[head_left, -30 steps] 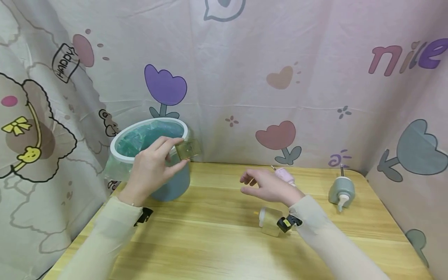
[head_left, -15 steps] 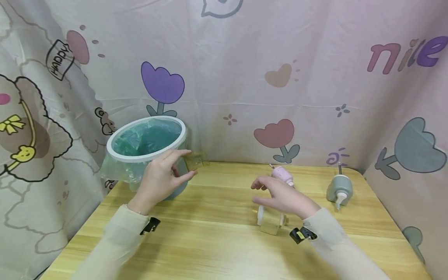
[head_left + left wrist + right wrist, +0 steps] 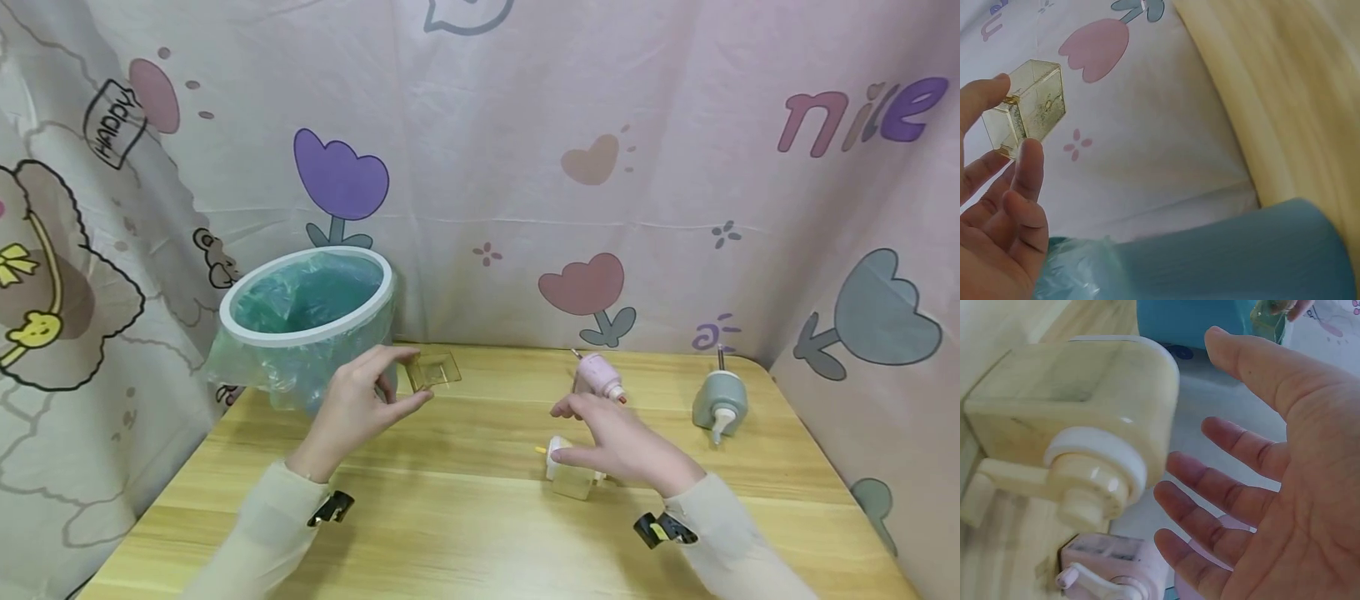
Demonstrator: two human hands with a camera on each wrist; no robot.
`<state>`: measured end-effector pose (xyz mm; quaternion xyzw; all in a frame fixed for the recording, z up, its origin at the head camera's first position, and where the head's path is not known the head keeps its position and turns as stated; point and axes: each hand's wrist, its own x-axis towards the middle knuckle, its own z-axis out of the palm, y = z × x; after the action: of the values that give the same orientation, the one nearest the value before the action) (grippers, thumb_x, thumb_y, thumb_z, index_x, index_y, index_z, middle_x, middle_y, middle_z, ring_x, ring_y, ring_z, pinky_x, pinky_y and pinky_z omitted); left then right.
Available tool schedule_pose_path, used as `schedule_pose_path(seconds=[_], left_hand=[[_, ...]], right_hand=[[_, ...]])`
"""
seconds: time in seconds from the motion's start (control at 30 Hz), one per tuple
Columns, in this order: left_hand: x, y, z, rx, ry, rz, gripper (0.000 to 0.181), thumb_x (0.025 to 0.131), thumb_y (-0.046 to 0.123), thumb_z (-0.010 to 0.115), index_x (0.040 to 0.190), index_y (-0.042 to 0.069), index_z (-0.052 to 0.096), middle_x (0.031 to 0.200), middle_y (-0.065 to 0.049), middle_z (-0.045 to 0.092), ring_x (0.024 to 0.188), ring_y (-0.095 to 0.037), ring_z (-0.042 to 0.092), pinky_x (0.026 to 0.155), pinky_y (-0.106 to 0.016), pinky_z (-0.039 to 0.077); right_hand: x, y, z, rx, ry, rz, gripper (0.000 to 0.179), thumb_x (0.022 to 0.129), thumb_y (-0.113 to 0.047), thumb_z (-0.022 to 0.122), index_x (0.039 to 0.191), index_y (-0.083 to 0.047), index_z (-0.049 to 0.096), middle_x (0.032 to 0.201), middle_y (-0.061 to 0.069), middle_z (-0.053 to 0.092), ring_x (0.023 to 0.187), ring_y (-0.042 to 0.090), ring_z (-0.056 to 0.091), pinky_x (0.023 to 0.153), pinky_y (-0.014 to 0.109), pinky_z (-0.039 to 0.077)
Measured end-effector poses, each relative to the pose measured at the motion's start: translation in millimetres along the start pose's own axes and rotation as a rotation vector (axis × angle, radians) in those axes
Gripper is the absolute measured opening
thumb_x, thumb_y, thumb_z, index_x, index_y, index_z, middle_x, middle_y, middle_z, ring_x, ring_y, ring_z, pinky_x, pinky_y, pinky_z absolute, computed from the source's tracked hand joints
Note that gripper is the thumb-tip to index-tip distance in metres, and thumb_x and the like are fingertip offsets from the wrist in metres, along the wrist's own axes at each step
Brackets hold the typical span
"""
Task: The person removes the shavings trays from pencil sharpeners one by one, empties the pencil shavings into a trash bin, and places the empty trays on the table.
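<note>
Between thumb and fingers my left hand [image 3: 356,408] pinches a small see-through yellowish shavings drawer [image 3: 438,372], raised over the table in front of the bin. In the left wrist view the drawer [image 3: 1038,103] has dark smudges on its walls. My right hand [image 3: 626,442] hovers with spread fingers beside a pale yellow crank pencil sharpener [image 3: 573,482], partly covering it in the head view. A yellow tip sticks out at the sharpener's left end. The right wrist view shows this sharpener's crank handle [image 3: 1019,478] close to my fingertips, with nothing in the hand.
A blue bin [image 3: 378,312] with a white rim and green liner stands at the back left. Behind my right hand lies a pink crank sharpener [image 3: 600,375]. A grey-green one [image 3: 722,400] stands farther right, a pencil-like stick upright behind it. A printed curtain [image 3: 480,167] surrounds the wooden table.
My left hand has drawn the drawer away from the bin's rim, rightward and nearer to me. My right hand has shifted right and lower, closer to the yellow sharpener.
</note>
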<state>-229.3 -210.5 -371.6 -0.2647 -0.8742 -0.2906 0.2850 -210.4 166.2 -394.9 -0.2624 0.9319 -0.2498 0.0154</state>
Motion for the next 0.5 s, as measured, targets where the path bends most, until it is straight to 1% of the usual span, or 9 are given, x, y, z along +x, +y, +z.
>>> schedule_pose_path(seconds=[0.07, 0.2, 0.33, 0.5], left_hand=[[-3.2, -0.4, 3.9, -0.016, -0.012, -0.009, 0.055, 0.079, 0.025, 0.098, 0.126, 0.01, 0.074, 0.112, -0.003, 0.076, 0.061, -0.002, 0.056, 0.056, -0.022, 0.052], [-9.8, 1.3, 10.3, -0.062, -0.046, -0.048, 0.055, 0.079, 0.024, 0.098, 0.126, 0.01, 0.073, 0.117, -0.004, 0.077, 0.062, -0.001, 0.057, 0.056, -0.022, 0.052], [-17.7, 2.8, 17.6, -0.133, -0.078, -0.076, 0.055, 0.08, 0.021, 0.098, 0.127, 0.009, 0.073, 0.117, -0.004, 0.076, 0.063, 0.0, 0.059, 0.057, -0.024, 0.056], [-30.6, 3.8, 29.0, -0.199, -0.104, -0.099, 0.053, 0.079, 0.02, 0.098, 0.126, 0.01, 0.074, 0.116, -0.003, 0.077, 0.063, 0.001, 0.06, 0.058, -0.027, 0.059]], right_hand=[[-3.2, 1.9, 1.4, -0.004, 0.003, 0.002, 0.059, 0.093, -0.045, 0.083, 0.138, -0.012, 0.064, 0.138, 0.007, 0.07, 0.128, 0.032, 0.065, 0.108, 0.057, 0.055], [-8.9, 4.6, 3.8, 0.001, 0.005, 0.008, 0.062, 0.091, -0.041, 0.085, 0.14, -0.009, 0.063, 0.139, 0.011, 0.069, 0.128, 0.033, 0.065, 0.108, 0.058, 0.055], [-12.3, 6.3, 6.3, 0.009, 0.008, 0.018, 0.063, 0.09, -0.038, 0.086, 0.139, -0.007, 0.063, 0.138, 0.014, 0.069, 0.127, 0.035, 0.065, 0.108, 0.06, 0.055], [-15.4, 6.8, 11.4, 0.016, 0.012, 0.009, 0.061, 0.089, -0.035, 0.087, 0.137, -0.006, 0.064, 0.134, 0.013, 0.071, 0.124, 0.034, 0.067, 0.106, 0.059, 0.056]])
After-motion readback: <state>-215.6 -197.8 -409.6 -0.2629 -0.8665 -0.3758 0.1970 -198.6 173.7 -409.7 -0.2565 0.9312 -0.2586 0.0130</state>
